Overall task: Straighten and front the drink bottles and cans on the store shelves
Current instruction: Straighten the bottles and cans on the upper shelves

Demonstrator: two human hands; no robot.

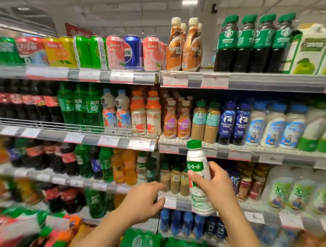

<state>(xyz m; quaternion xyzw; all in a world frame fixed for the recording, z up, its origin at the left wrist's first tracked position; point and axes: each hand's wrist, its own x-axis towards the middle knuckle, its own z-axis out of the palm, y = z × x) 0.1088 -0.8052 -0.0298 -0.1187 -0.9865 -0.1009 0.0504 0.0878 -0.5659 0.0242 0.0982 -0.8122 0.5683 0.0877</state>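
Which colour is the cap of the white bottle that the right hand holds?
Green. The cap shows clearly in the head view, the only view given.

1. Overhead, a pale ceiling (123, 14) with a bright light panel (189, 2) at 12 o'clock.
2. Across the whole view, grey metal shelves (264, 81) in tiers, edged with white price tags (121, 76).
3. At 9 o'clock, a wire guard rail (70, 125) along one shelf edge.
4. At 11 o'clock, a red sign (77, 31) behind the top tier, blurred.

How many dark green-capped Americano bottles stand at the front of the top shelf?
4, side by side at the top shelf's right: first, second, third, fourth. More may be hidden behind.
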